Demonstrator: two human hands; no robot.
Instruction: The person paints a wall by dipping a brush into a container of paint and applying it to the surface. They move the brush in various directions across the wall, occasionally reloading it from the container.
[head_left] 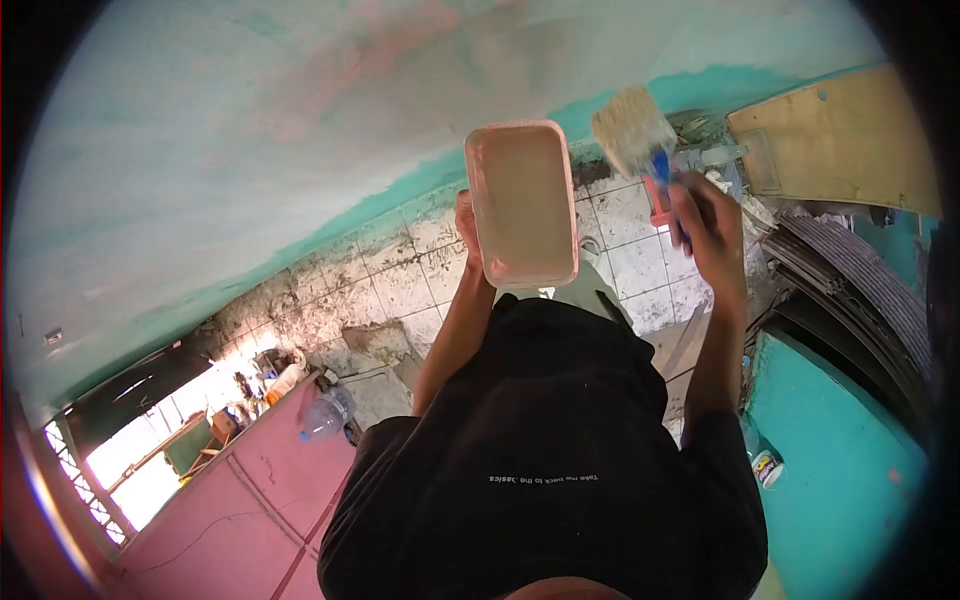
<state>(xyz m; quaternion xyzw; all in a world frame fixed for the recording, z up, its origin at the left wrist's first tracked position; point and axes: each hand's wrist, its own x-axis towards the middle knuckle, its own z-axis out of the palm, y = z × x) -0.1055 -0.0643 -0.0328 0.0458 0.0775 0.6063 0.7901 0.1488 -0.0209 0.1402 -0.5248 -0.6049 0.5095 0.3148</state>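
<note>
A rectangular tub (523, 205) with a pinkish rim and a greyish liquid-looking content is held up in front of my body. My left hand (467, 228) grips its left side, with most of the fingers hidden by the tub. To the right, my right hand (708, 222) is wrapped round the blue handle of a wide paint brush (634, 132). The brush's pale bristles point up and to the left, near the foot of the wall. Brush and tub are apart.
A wall (300, 130) with whitish and turquoise paint runs across the top. Below lie dirty floor tiles (425, 260). A pink surface (230, 500) and a plastic bottle (326, 413) are at left; a turquoise panel (830, 450), stacked sheets (860, 285) and a yellowish board (840, 135) at right.
</note>
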